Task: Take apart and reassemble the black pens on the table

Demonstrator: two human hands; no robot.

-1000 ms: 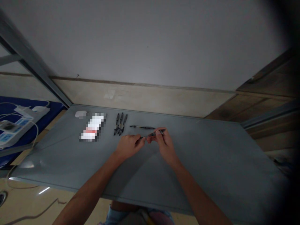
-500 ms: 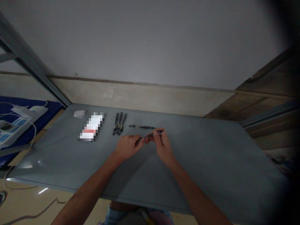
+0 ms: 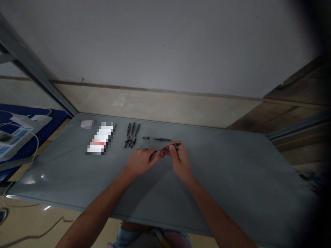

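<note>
Both hands are together over the grey table, holding a dark pen between them. My left hand is closed around its left end. The fingers and thumb of my right hand pinch the right end, where a clip seems to show. Just beyond my hands, another pen lies crosswise on the table. To the left of that, three dark pens lie side by side, pointing away from me. My fingers cover part of the held pen.
A phone with a blurred screen lies left of the pens, with a small pale object behind it. At far left, a white power strip with cables sits on a blue surface. A wall rises behind the table.
Almost nothing differs. The view has shifted very slightly, and both hands keep the same grip on the pen.
</note>
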